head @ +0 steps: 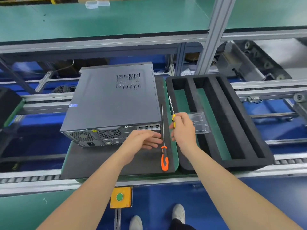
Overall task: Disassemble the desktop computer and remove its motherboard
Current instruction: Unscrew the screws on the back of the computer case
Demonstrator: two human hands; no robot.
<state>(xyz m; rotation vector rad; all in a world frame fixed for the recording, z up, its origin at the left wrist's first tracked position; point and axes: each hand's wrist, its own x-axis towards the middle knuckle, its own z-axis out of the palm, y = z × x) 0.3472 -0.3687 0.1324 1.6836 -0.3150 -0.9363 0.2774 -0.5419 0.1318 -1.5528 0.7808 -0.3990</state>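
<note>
While left fingers [152, 138] straight, right fingers [180, 119] round yellow screwdriver [171, 106]

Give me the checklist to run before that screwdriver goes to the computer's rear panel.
1. Computer lies flat on the black mat, rear panel toward the person: ok.
2. Right hand grips the yellow screwdriver: ok.
3. Its tip aimed at the rear panel: not ok; the shaft points up and away.
4. Left hand steadying the case: cannot tell; straight fingers lie at the rear panel, contact unclear.
5. Spare orange screwdriver within reach on the mat: ok.
6. Foam tray beside the mat has room for parts: ok.
</note>
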